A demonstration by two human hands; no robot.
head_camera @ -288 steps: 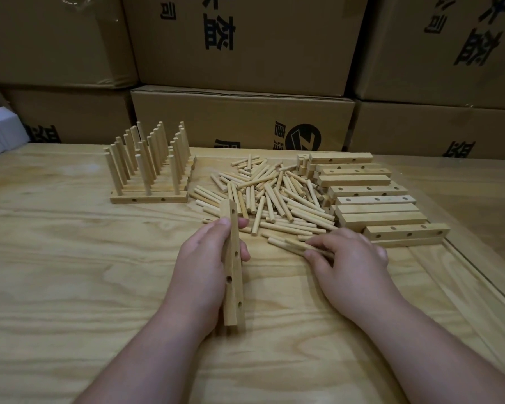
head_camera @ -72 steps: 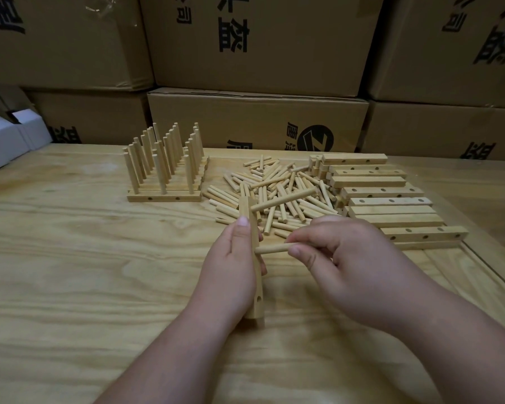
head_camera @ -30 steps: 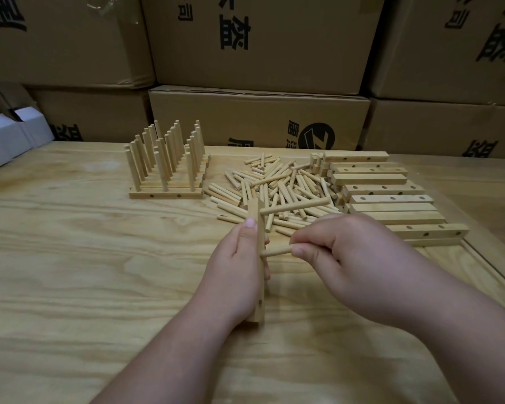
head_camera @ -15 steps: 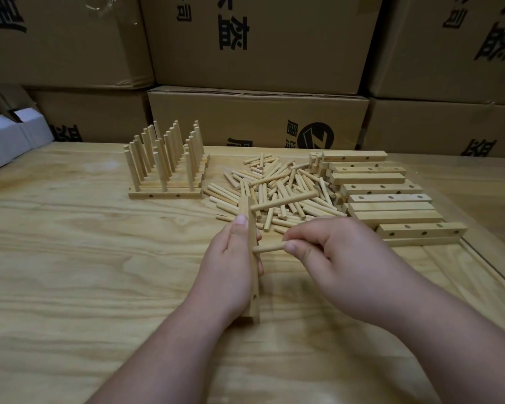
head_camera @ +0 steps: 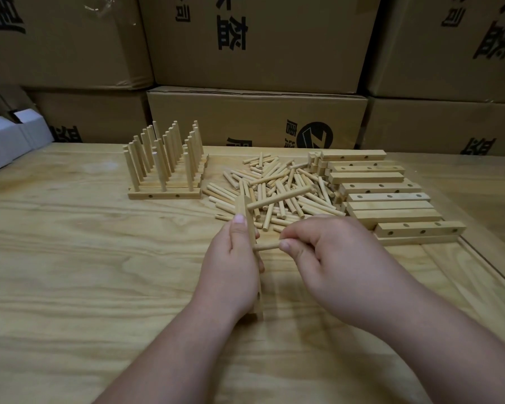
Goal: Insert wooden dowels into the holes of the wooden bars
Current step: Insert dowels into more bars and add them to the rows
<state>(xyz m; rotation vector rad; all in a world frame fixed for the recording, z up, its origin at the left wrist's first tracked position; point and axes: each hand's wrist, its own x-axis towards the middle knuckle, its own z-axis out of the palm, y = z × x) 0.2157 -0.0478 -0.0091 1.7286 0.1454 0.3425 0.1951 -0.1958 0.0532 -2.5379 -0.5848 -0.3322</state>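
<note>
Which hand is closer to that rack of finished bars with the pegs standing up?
Left. The left hand grips a bar just in front and to the right of the finished rack; the right hand, pinching a dowel, lies farther right.

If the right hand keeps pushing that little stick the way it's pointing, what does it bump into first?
Probably the wooden bar that the left hand holds on edge: the right hand pinches a dowel whose tip already seems to meet the bar's side.

Stacked along the back: large brown cardboard boxes (head_camera: 254, 39) printed with black characters. Below, a pale grained plywood tabletop (head_camera: 70, 272). At far left, small white paperboard boxes (head_camera: 3, 144). Dim lighting.
</note>
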